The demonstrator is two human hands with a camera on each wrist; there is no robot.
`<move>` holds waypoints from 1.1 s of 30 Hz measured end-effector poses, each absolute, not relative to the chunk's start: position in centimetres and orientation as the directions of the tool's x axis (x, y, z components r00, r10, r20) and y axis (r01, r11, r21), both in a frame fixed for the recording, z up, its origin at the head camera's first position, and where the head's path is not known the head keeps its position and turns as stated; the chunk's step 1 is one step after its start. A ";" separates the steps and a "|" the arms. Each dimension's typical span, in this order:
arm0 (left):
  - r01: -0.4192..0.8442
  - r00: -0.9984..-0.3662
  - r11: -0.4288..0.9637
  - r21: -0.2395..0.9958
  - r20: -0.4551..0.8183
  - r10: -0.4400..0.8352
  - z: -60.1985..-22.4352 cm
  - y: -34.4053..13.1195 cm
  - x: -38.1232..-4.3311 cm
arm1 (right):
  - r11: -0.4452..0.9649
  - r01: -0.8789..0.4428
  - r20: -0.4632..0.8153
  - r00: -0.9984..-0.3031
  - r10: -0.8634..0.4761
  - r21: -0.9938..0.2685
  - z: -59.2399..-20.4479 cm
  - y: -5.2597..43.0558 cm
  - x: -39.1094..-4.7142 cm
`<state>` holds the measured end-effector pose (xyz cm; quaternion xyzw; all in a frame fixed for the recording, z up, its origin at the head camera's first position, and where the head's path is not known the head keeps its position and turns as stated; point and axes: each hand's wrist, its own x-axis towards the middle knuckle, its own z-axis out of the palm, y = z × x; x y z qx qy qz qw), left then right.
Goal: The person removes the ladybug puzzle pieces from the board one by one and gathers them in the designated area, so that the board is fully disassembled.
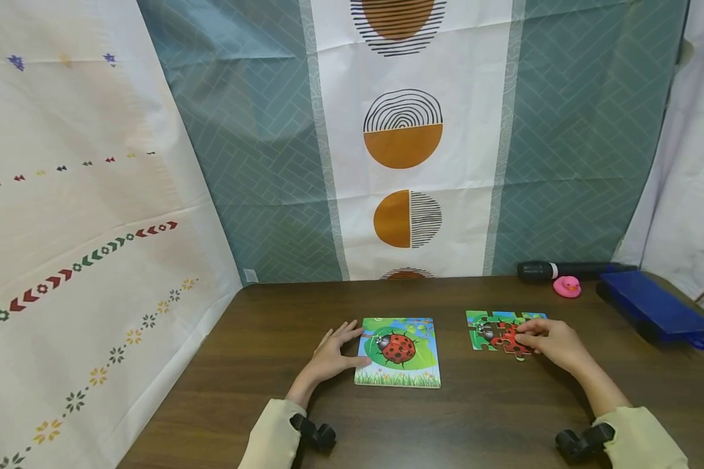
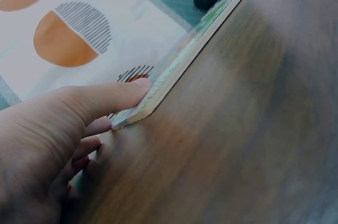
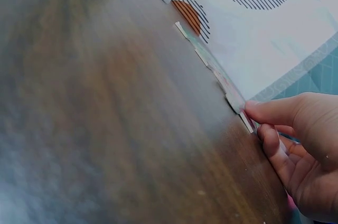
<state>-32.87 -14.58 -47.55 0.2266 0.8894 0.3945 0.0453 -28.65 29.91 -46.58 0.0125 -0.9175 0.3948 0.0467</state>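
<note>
My left hand [image 1: 331, 357] rests at the left side of a square ladybug picture board [image 1: 397, 374], its thumb [image 2: 138, 87] on the board's top near the edge and its other fingers spread along the side. To the right, a partly joined ladybug jigsaw puzzle [image 1: 480, 326] lies flat on the table. My right hand [image 1: 554, 344] is at its right side, thumb and index finger pinching a red puzzle piece [image 1: 510, 340]. From the right wrist view, the puzzle [image 3: 211, 68] shows as a thin stepped edge, with the fingertips at its near end. The hand covers part of the puzzle's right side.
Behind the puzzle on the brown wooden table [image 1: 258, 365] lie a pink rubber duck [image 1: 566, 286], a black cylindrical object [image 1: 536, 271] and a blue flat-topped object [image 1: 657, 303] at the right edge. Patterned curtains [image 1: 258, 163] hang along the table's back edge.
</note>
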 end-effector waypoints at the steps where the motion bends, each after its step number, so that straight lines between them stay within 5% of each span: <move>1: 0.368 -0.893 0.586 0.722 0.099 0.439 -47.5 -14.6 -32.9 | 0.687 -0.063 0.098 -0.995 0.012 -0.724 -46.6 29.9 -28.6; 33: 0.367 -0.894 0.587 0.721 0.100 0.436 -47.8 -14.6 -33.0 | 0.704 -0.049 0.116 -0.992 0.048 -0.709 -46.7 29.9 -28.7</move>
